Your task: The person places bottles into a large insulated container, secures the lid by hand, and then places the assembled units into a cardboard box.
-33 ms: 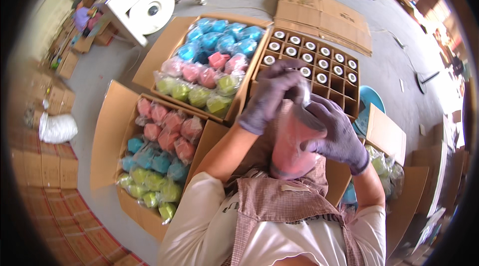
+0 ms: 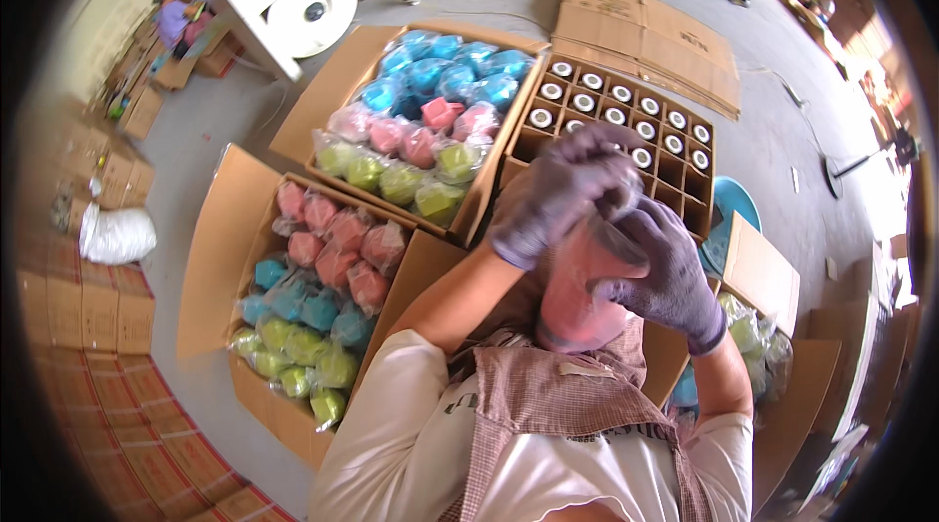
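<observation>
Both my hands wear purple-grey work gloves and meet at a pink tapered container [image 2: 577, 299] in front of my chest. It looks like a tumbler or bottle, wrapped in clear film; motion blur hides its details. My right hand [image 2: 665, 272] wraps around its upper side, with the thumb across its front. At its top end, my left hand [image 2: 556, 197] is closed with bent fingers around a greyish part that I cannot make out clearly. Just beyond the hands stands a divided carton [image 2: 675, 191] of upright containers with white round tops.
Open cartons at the left hold blue, pink and green film-wrapped pieces [image 2: 391, 136] [image 2: 337, 263]. A blue tub [image 2: 736, 199] and a carton of wrapped items [image 2: 748, 326] stand at the right. Flattened cardboard [image 2: 650, 33] lies beyond. Other people are farther off.
My left hand has come down closer to my right hand at the container's top, its fingers more curled. The whole view has shifted slightly; my right hand keeps its hold.
</observation>
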Tool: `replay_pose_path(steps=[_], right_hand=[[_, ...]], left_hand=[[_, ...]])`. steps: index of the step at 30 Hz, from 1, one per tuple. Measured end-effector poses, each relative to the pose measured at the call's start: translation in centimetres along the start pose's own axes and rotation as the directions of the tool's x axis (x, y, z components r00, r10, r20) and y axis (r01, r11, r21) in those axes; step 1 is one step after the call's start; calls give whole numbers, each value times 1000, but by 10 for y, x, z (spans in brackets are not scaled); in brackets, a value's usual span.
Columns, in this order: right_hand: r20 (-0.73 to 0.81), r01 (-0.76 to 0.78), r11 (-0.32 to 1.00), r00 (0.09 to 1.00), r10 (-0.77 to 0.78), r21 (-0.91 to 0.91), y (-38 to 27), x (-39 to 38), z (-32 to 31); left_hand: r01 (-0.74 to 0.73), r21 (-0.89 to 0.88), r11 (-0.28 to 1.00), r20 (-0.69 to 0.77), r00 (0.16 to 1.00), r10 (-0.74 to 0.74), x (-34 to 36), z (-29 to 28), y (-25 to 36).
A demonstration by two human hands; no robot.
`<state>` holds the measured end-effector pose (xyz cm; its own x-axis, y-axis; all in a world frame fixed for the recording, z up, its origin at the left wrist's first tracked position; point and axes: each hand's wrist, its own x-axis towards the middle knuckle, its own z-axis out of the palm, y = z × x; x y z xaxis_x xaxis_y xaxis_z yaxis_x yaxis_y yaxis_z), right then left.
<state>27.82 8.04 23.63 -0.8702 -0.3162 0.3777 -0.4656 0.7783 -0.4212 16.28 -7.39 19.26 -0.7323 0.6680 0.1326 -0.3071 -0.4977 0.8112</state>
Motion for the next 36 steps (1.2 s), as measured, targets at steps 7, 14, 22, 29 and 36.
replay_pose_path(steps=[7,14,22,29,36], right_hand=[[-421,-38,998,905,57,54,-11,-69,23],[-565,-114,982,825,7,-154,-29,-115,27],[-813,-225,965,533,235,132,-32,-37,30],[-649,-225,943,685,331,244,110,45,52],[-145,-410,469,613,777,783,127,79,106]], left_hand=[[-393,609,689,147,910,389,-41,-64,-48],[267,77,961,203,939,-277,-113,-83,-139],[358,-304,883,92,933,-347,-104,-93,-126],[107,188,976,-427,904,-17,-92,-158,23],[465,785,409,-615,509,602,-38,-334,75]])
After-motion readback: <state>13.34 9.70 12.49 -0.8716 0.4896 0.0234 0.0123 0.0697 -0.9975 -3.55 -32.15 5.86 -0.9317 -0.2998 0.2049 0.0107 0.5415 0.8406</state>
